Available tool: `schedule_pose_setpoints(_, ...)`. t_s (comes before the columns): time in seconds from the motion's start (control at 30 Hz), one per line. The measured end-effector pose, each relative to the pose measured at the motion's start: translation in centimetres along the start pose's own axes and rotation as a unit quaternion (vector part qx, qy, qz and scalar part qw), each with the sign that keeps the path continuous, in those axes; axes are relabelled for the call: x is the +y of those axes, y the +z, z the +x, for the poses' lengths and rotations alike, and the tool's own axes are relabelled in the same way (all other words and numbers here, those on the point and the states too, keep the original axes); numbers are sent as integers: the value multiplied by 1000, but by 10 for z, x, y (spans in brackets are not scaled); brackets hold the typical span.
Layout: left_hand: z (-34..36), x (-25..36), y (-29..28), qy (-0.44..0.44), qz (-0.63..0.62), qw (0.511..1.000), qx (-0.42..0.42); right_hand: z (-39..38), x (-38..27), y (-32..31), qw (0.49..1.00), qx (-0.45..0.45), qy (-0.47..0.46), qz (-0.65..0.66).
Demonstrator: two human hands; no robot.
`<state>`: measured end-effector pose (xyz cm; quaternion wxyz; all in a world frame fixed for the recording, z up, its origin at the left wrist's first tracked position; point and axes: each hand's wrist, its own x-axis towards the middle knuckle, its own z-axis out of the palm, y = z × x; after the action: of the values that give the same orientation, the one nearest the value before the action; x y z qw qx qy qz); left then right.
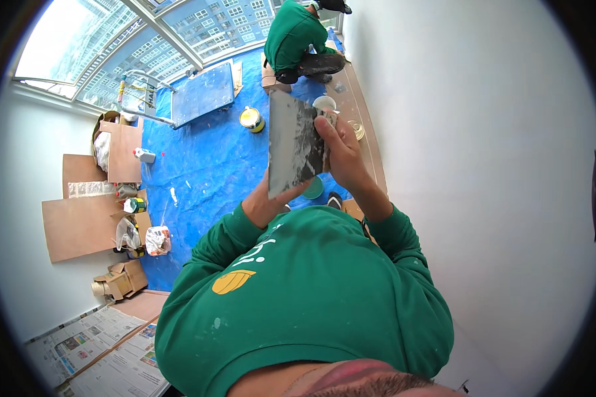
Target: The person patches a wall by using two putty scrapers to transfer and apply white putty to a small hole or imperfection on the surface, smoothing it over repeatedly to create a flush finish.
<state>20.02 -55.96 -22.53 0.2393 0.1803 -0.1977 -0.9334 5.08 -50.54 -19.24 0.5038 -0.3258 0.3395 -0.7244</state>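
Upright in front of my chest is a wide putty knife [290, 142], its broad flat blade smeared with pale grey filler over darker patches. My right hand [344, 152] grips it along its right edge, with the thumb pressed on the near face. Below the blade's lower end is my left hand [265, 204]; its fingers are hidden behind the blade, so I cannot tell how they close. Just past my right hand a white tub [324, 103] shows in part, and a pale round lid [356, 130] lies by the wall.
A co-worker in a green top [290, 36] sits low by the windows. On the blue floor sheet [198, 172] stand a yellow-topped can [251, 120] and a blue platform trolley [202, 94]. Cardboard [83, 228], bags and containers line the left wall. A plain wall [483, 165] rises close on my right.
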Motion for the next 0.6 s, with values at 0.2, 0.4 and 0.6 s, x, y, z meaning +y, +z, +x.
schedule_pose_setpoints(0.2, 20, 50, 12, 135, 80, 970, 186, -15, -24, -15, 974, 155, -19, 165)
schedule_pose_setpoints(0.4, 14, 68, -6, 207, 193, 955, 94, -16, -35, -13, 984, 146, -57, 78)
schedule_pose_setpoints(0.6, 11, 67, -9, 247, 247, 934, 76, -14, -23, 13, 977, 18, 198, 75)
